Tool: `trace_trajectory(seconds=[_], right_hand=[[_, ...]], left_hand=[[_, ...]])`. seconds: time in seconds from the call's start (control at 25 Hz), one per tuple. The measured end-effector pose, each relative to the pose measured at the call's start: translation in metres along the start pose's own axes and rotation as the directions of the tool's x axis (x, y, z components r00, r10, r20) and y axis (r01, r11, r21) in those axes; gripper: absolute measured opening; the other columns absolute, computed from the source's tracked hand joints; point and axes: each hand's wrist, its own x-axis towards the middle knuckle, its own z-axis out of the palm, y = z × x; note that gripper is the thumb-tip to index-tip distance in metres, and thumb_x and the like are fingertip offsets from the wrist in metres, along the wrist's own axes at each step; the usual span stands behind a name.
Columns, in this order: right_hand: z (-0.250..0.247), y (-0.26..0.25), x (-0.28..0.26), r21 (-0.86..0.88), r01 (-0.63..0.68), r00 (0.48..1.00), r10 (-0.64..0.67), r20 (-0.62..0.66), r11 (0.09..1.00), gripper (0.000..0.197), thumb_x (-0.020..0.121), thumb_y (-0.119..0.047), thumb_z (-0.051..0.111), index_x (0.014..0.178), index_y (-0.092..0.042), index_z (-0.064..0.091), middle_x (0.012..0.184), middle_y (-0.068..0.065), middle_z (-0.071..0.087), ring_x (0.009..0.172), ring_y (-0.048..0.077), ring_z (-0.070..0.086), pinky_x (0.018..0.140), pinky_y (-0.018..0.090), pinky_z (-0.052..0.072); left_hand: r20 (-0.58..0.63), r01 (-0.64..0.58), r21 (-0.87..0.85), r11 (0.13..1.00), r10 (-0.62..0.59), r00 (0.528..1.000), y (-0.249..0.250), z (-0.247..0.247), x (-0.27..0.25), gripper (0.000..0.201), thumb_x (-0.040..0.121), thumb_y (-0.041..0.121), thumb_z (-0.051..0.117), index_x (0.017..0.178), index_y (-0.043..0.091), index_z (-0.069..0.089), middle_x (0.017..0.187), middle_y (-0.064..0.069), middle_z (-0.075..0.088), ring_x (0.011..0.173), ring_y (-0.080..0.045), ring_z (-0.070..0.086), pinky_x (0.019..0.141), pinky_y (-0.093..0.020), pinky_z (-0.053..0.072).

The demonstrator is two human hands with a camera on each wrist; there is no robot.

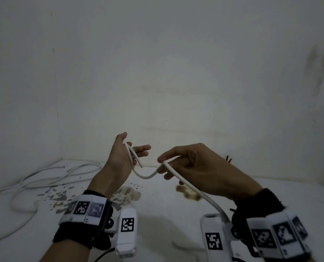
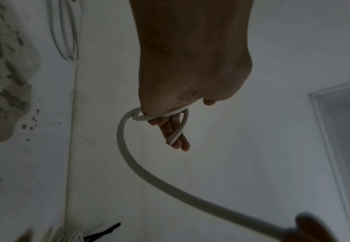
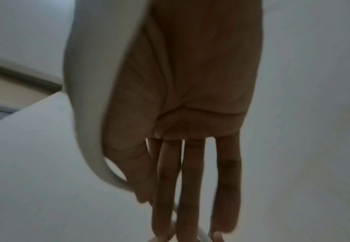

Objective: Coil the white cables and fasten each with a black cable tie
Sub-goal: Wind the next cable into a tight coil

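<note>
Two hands are up above the worktop [image 1: 157,214]. Your left hand [image 1: 122,157] has the white cable [image 1: 148,176] looped around it, with the fingers straight and the cut end lying across them. Your right hand [image 1: 193,167] pinches the same cable between thumb and first finger. More white cables [image 1: 43,178] lie on the worktop to the left.

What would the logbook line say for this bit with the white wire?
step: coiling | white cable: looped around left hand | right hand: pinches cable, feeding it | spare cables: loose on table | tie: not on yet
</note>
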Motion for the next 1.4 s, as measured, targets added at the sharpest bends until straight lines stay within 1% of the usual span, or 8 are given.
trace_trajectory(seconds=[0.2,0.4,0.6,0.8,1.04,1.2,1.32,1.4], right_hand=[[0.030,-0.003,0.015,0.146,0.044,0.959,-0.001,-0.284,0.988,0.016,0.096,-0.026,0.063,0.093,-0.012,0.070,0.074,0.005,0.076,0.066,0.019,0.074,0.062,0.036,0.061],[0.027,0.025,0.022,0.559,-0.094,0.833,0.372,-0.409,0.824,0.019,0.101,-0.016,0.054,0.100,0.003,0.056,0.069,0.014,0.073,0.057,0.033,0.069,0.046,0.032,0.052],[0.013,0.047,0.023,0.783,-0.079,0.687,0.603,-0.405,0.617,0.014,0.096,-0.012,0.057,0.092,0.001,0.058,0.064,0.006,0.061,0.046,0.019,0.060,0.042,0.026,0.046],[0.010,0.052,0.024,0.827,-0.047,0.668,0.633,-0.391,0.561,0.007,0.088,-0.009,0.063,0.092,-0.004,0.062,0.079,0.008,0.061,0.059,0.019,0.063,0.044,0.025,0.047],[0.001,0.075,0.023,0.875,0.062,0.597,0.685,-0.418,0.480,0.029,0.086,0.008,0.067,0.113,0.016,0.061,0.080,0.015,0.069,0.053,0.016,0.070,0.043,0.023,0.051],[-0.004,0.087,0.020,0.863,0.031,0.544,0.716,-0.438,0.504,0.020,0.082,0.007,0.073,0.098,0.015,0.064,0.073,0.017,0.065,0.044,0.015,0.064,0.042,0.022,0.050],[-0.010,0.087,0.018,0.844,0.006,0.529,0.714,-0.458,0.537,0.040,0.078,0.005,0.077,0.111,0.021,0.060,0.068,0.019,0.067,0.043,0.015,0.063,0.042,0.023,0.052],[-0.010,0.087,0.017,0.832,0.026,0.517,0.705,-0.485,0.554,0.082,0.076,0.006,0.078,0.144,0.013,0.032,0.081,0.024,0.070,0.046,0.016,0.065,0.045,0.026,0.056]], left_hand=[[0.126,0.073,0.449,0.891,-0.144,0.981,-0.028,0.026,-0.010,0.069,0.100,0.061,0.024,0.096,0.001,0.058,0.056,-0.008,0.066,0.065,-0.022,0.062,0.068,-0.030,0.050],[0.478,0.106,0.557,0.824,-0.423,0.770,-0.035,0.030,-0.025,0.090,0.081,0.086,0.013,0.078,0.010,0.061,0.057,-0.006,0.052,0.053,-0.018,0.043,0.058,-0.029,0.033],[0.416,0.041,0.580,0.814,-0.339,0.844,-0.034,0.044,-0.034,0.051,0.092,0.065,0.041,0.073,0.018,0.042,0.057,0.005,0.018,0.051,-0.013,0.014,0.055,-0.027,0.014],[0.209,0.100,0.504,0.858,-0.233,0.950,-0.033,0.051,-0.035,0.053,0.092,0.063,0.048,0.066,0.018,0.045,0.054,0.004,0.019,0.045,-0.014,0.016,0.046,-0.025,0.024],[0.115,0.132,0.438,0.889,-0.201,0.973,-0.032,0.046,-0.027,0.051,0.097,0.055,0.045,0.065,0.016,0.046,0.052,0.006,0.020,0.042,-0.012,0.016,0.042,-0.023,0.022],[0.082,0.111,0.522,0.846,-0.180,0.980,-0.033,0.044,-0.027,0.041,0.100,0.043,0.046,0.068,0.017,0.047,0.052,0.006,0.023,0.041,-0.012,0.019,0.043,-0.023,0.022],[0.050,0.117,0.518,0.847,-0.166,0.985,-0.036,0.043,-0.027,0.041,0.102,0.039,0.041,0.069,0.016,0.046,0.049,0.006,0.023,0.038,-0.011,0.019,0.041,-0.022,0.021],[0.023,0.126,0.496,0.859,-0.158,0.987,-0.035,0.044,-0.026,0.041,0.103,0.038,0.039,0.069,0.015,0.045,0.047,0.007,0.023,0.037,-0.011,0.019,0.041,-0.022,0.020]])
